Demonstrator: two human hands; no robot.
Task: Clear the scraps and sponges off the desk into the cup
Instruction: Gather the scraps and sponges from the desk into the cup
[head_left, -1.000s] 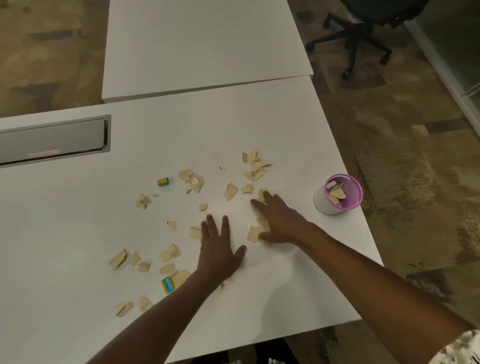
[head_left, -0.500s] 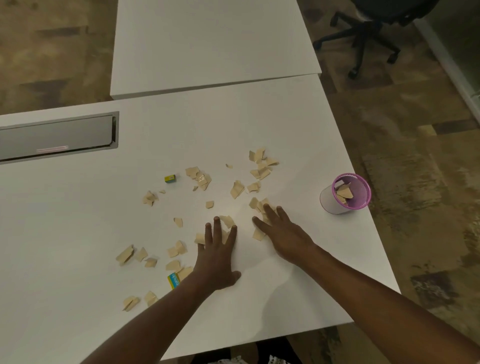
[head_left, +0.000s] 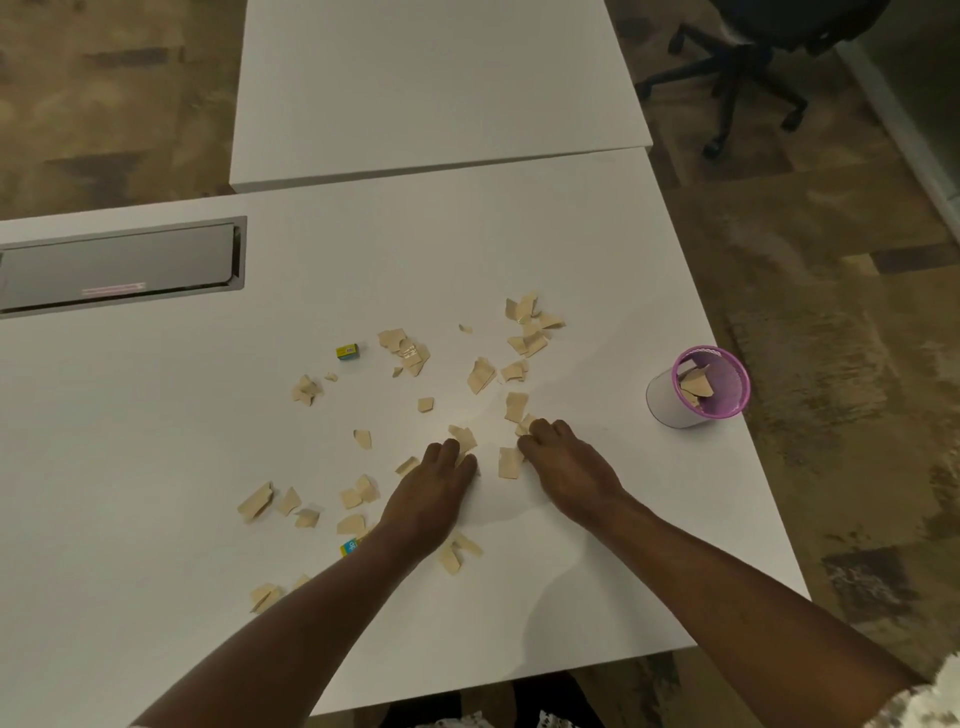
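Tan scraps (head_left: 509, 461) clutched; hands (head_left: 431, 493) (head_left: 566, 467) curled, previously flat.

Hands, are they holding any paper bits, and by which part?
It cannot be told. The left hand and right hand curl their fingers onto scraps lying on the desk; any pinch is hidden underneath.

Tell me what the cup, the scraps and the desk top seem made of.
The cup: probably metal mesh, purple; a fine grid of holes shows on its inner wall. The scraps: likely thin card or paper, mostly matte tan; edges are torn and some pieces curl. The desk top: smooth white laminate or painted board; core hidden.
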